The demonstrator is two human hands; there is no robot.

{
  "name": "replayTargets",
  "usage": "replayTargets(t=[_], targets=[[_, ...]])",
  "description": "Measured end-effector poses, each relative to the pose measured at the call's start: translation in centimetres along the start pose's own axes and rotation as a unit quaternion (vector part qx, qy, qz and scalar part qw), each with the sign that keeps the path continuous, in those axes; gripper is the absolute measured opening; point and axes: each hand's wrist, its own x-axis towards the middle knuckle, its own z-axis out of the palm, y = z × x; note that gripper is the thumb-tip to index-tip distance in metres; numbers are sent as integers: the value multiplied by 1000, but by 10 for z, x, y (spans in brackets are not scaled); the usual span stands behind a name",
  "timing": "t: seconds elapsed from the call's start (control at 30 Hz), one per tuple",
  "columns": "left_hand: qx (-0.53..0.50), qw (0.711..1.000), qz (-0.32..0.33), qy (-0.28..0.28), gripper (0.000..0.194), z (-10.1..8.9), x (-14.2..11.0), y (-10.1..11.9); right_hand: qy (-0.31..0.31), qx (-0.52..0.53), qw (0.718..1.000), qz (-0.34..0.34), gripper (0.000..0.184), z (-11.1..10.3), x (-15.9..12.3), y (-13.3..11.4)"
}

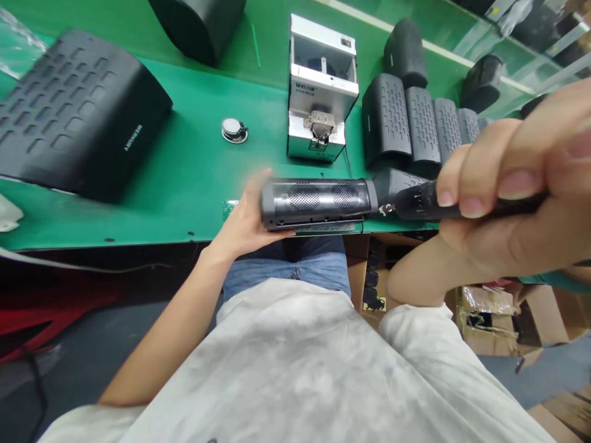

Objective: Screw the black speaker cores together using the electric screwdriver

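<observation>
My left hand (245, 219) is closed round the left end of a long black speaker bar (318, 198) with two round mesh grilles, at the front edge of the green table. In my right hand (503, 166) is a black electric screwdriver (418, 202), its body lying level and pointing left. The screwdriver's tip is at the right end cap of the speaker bar, close to the lower corner; whether a screw sits there is too small to tell. Beyond the bar stands a white screw feeder machine (322, 92).
A large black speaker box (87, 111) is at the left, another (203, 27) behind it. Several black speakers (386, 117) line the right side. A small round metal part (234, 130) lies on the green mat (194, 160). Cardboard boxes (489, 320) stand below right.
</observation>
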Motion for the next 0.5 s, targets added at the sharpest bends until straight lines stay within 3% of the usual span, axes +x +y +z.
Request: replayTargets(t=[0.1,0.17,0.23,0.33,0.43,0.5], targets=[[12,1000,9,-4,131,-1,-1,0,84,7,995,-50,62,28,-4,21],[21,1000,14,-11,130,-1,-1,-1,60,6,997,-48,42,30,-4,38],[22,999,16,-18,129,-1,-1,-2,-10,14,997,-70,12,25,-4,57],[8,1000,10,-21,129,-1,-2,-5,-41,19,997,-66,35,16,-8,75],[-9,1000,-6,-18,131,1,-4,-7,0,0,1000,-14,33,9,-13,74],[-24,999,-24,-8,129,3,-6,-9,4,-18,1000,-18,27,5,-15,72]])
